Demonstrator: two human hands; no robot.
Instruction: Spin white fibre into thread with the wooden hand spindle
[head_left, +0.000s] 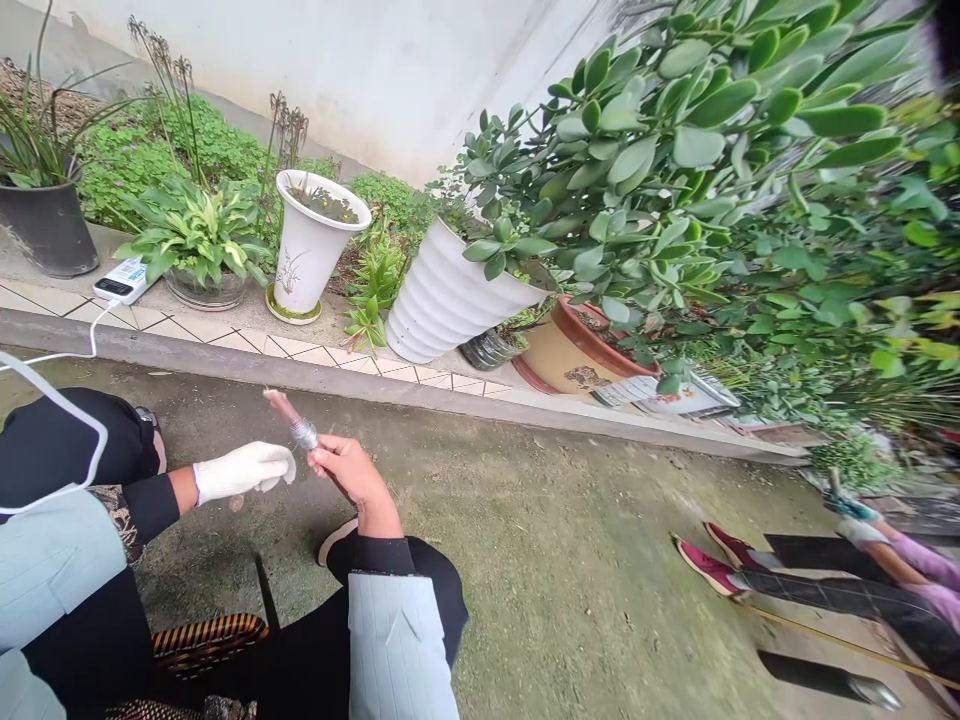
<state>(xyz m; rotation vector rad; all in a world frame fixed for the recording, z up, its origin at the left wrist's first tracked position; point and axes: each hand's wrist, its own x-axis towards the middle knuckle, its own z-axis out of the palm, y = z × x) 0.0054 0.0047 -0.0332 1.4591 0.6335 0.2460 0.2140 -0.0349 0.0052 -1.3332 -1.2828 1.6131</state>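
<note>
My right hand [352,475] is bare and grips a small brush [304,433] with a silver metal ferrule and a pinkish tip pointing up and left. Its lower end is hidden in my fist. My left hand [244,472] wears a white cotton glove, its fingers bunched together. It is just left of the ferrule, apart from the brush, and holds nothing. Both hands are above my black-clad knees, over a concrete floor [525,540].
A raised tiled ledge [300,350] carries potted plants, including a jade plant [637,170]. A white power bank [124,280] trails a cable towards me. At lower right, a co-worker's gloved hand [855,525] and red shoes [712,565] appear beside a black tube.
</note>
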